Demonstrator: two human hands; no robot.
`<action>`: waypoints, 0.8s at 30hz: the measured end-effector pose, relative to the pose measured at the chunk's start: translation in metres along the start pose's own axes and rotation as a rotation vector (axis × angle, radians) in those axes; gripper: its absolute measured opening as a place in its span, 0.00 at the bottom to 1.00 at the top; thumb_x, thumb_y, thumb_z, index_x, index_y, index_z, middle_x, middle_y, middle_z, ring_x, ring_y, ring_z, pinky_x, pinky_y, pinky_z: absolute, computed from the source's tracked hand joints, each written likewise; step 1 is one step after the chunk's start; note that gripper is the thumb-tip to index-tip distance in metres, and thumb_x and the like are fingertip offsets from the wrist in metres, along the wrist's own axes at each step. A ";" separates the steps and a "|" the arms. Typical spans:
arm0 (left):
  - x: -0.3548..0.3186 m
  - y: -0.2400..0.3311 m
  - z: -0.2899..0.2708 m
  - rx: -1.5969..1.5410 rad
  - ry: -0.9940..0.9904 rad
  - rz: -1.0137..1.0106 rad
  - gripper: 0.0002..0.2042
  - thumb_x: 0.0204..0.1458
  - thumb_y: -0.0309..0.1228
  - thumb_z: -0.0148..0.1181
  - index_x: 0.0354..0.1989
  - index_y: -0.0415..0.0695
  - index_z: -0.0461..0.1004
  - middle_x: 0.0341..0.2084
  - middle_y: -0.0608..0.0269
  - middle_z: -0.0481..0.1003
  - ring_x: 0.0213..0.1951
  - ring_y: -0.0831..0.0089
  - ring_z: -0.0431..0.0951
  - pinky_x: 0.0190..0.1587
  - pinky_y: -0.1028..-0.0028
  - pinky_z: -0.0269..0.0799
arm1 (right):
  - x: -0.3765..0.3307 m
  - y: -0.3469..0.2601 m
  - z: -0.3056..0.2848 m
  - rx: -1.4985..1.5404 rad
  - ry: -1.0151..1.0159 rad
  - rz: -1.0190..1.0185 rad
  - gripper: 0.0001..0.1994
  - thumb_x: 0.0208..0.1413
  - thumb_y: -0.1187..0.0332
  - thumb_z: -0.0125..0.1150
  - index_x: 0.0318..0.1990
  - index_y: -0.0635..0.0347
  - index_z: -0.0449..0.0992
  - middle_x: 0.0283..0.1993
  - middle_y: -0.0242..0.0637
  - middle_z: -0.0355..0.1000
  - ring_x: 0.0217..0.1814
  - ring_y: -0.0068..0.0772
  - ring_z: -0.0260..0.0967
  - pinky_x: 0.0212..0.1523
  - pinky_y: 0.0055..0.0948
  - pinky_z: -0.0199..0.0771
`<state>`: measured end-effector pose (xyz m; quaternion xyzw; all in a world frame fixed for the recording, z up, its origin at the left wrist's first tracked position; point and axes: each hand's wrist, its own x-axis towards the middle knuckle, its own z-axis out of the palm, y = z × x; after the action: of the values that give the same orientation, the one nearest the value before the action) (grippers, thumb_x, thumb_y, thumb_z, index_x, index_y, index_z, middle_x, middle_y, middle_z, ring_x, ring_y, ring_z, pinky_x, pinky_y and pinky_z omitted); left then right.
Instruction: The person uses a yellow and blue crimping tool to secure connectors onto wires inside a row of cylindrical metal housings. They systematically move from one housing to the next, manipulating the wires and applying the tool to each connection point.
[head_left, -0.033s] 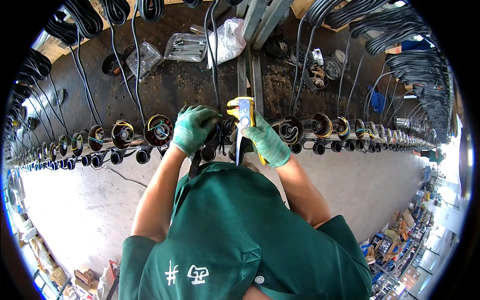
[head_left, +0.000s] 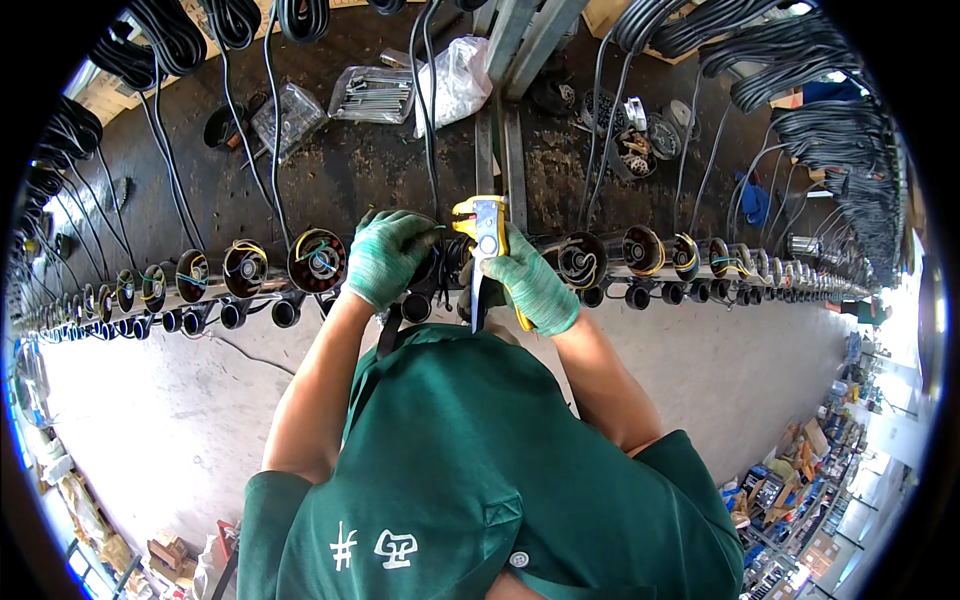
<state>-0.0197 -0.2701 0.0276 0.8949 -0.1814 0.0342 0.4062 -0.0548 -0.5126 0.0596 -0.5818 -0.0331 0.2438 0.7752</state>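
Note:
My left hand (head_left: 388, 262), in a green knit glove, is closed with its fingertips pinched on a thin wire (head_left: 439, 228) whose greenish end pokes out to the right. A yellow and blue wire stripper (head_left: 489, 222) is gripped in my gloved right hand (head_left: 540, 290). Its jaws point up and left, just right of the wire end and apart from it. Below my hands a round housing is mostly hidden. Left of my left hand sits an open round motor housing (head_left: 319, 262) with coloured wires inside; another housing (head_left: 580, 262) sits right of my right hand.
A long row of similar housings runs both ways along the dark bench (head_left: 380, 165). Black cables (head_left: 430, 120) rise from them to hanging coils (head_left: 835, 130). A metal post (head_left: 530, 50), a white plastic bag (head_left: 455, 85) and a tray of metal rods (head_left: 372, 95) are farther back.

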 end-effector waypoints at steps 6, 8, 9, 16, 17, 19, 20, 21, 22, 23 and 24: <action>-0.003 -0.002 0.007 0.027 0.034 -0.069 0.09 0.56 0.38 0.70 0.40 0.50 0.87 0.40 0.63 0.85 0.48 0.57 0.82 0.64 0.55 0.66 | 0.005 0.014 0.003 -0.035 0.002 -0.004 0.34 0.65 0.72 0.59 0.78 0.55 0.59 0.65 0.27 0.67 0.57 0.19 0.64 0.65 0.26 0.68; -0.003 -0.004 0.008 -0.007 0.033 -0.075 0.09 0.56 0.38 0.70 0.40 0.50 0.87 0.39 0.64 0.85 0.48 0.58 0.82 0.63 0.54 0.67 | 0.007 0.013 0.006 -0.025 -0.004 0.008 0.33 0.65 0.71 0.60 0.78 0.55 0.59 0.66 0.28 0.68 0.58 0.19 0.64 0.65 0.25 0.68; -0.003 -0.005 0.008 -0.024 0.032 -0.078 0.09 0.56 0.39 0.70 0.40 0.50 0.87 0.39 0.64 0.85 0.48 0.58 0.82 0.63 0.54 0.67 | 0.006 0.010 0.009 0.005 0.014 0.044 0.33 0.65 0.70 0.60 0.78 0.55 0.60 0.66 0.28 0.68 0.58 0.19 0.64 0.65 0.26 0.68; -0.004 -0.012 0.012 -0.012 0.060 -0.029 0.09 0.55 0.39 0.70 0.40 0.49 0.86 0.39 0.66 0.85 0.47 0.58 0.82 0.62 0.54 0.68 | 0.011 -0.006 0.013 -0.132 -0.038 -0.003 0.32 0.68 0.63 0.63 0.76 0.54 0.62 0.67 0.28 0.69 0.59 0.19 0.65 0.65 0.26 0.66; -0.004 -0.013 0.013 -0.012 0.062 -0.024 0.09 0.55 0.38 0.70 0.40 0.49 0.86 0.39 0.66 0.85 0.47 0.58 0.82 0.62 0.54 0.68 | 0.013 -0.008 0.013 -0.139 -0.051 -0.019 0.31 0.68 0.62 0.63 0.76 0.55 0.63 0.66 0.28 0.69 0.59 0.19 0.65 0.66 0.27 0.66; -0.004 -0.013 0.013 -0.013 0.067 -0.017 0.09 0.55 0.38 0.70 0.40 0.49 0.86 0.39 0.65 0.85 0.47 0.58 0.82 0.61 0.54 0.68 | 0.015 -0.002 0.004 -0.115 -0.060 0.029 0.30 0.69 0.61 0.63 0.76 0.55 0.63 0.66 0.28 0.69 0.59 0.19 0.64 0.66 0.26 0.65; -0.004 -0.012 0.013 -0.011 0.067 -0.014 0.09 0.55 0.37 0.71 0.40 0.49 0.86 0.39 0.65 0.85 0.47 0.58 0.82 0.61 0.55 0.69 | 0.016 -0.001 0.001 -0.100 -0.063 0.052 0.30 0.69 0.61 0.62 0.75 0.55 0.64 0.66 0.28 0.70 0.59 0.18 0.64 0.66 0.26 0.65; -0.004 -0.012 0.012 -0.010 0.067 -0.011 0.09 0.55 0.37 0.71 0.40 0.49 0.86 0.39 0.65 0.85 0.47 0.58 0.82 0.60 0.55 0.69 | 0.015 -0.002 -0.001 -0.083 -0.058 0.101 0.29 0.70 0.61 0.62 0.75 0.55 0.64 0.62 0.28 0.71 0.57 0.18 0.66 0.62 0.25 0.68; -0.004 -0.012 0.012 -0.009 0.067 -0.008 0.09 0.54 0.37 0.71 0.40 0.49 0.86 0.39 0.65 0.85 0.47 0.58 0.82 0.60 0.55 0.69 | 0.014 -0.006 -0.001 -0.066 -0.054 0.150 0.29 0.70 0.60 0.61 0.75 0.55 0.65 0.59 0.29 0.73 0.54 0.18 0.69 0.59 0.25 0.71; -0.004 -0.012 0.012 -0.008 0.069 -0.005 0.09 0.54 0.37 0.71 0.40 0.49 0.86 0.39 0.65 0.85 0.47 0.58 0.82 0.60 0.55 0.69 | 0.013 -0.013 0.000 -0.030 -0.056 0.218 0.29 0.70 0.58 0.62 0.75 0.54 0.64 0.51 0.30 0.75 0.46 0.20 0.73 0.50 0.25 0.76; -0.004 -0.011 0.011 -0.007 0.071 -0.003 0.09 0.54 0.37 0.71 0.40 0.49 0.86 0.39 0.65 0.85 0.47 0.58 0.82 0.60 0.55 0.69 | 0.012 -0.020 0.002 0.005 -0.055 0.287 0.30 0.70 0.57 0.62 0.75 0.54 0.64 0.43 0.32 0.77 0.38 0.21 0.77 0.42 0.25 0.80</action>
<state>-0.0202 -0.2700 0.0115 0.8920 -0.1655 0.0648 0.4157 -0.0379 -0.5100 0.0760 -0.5716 0.0297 0.3681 0.7327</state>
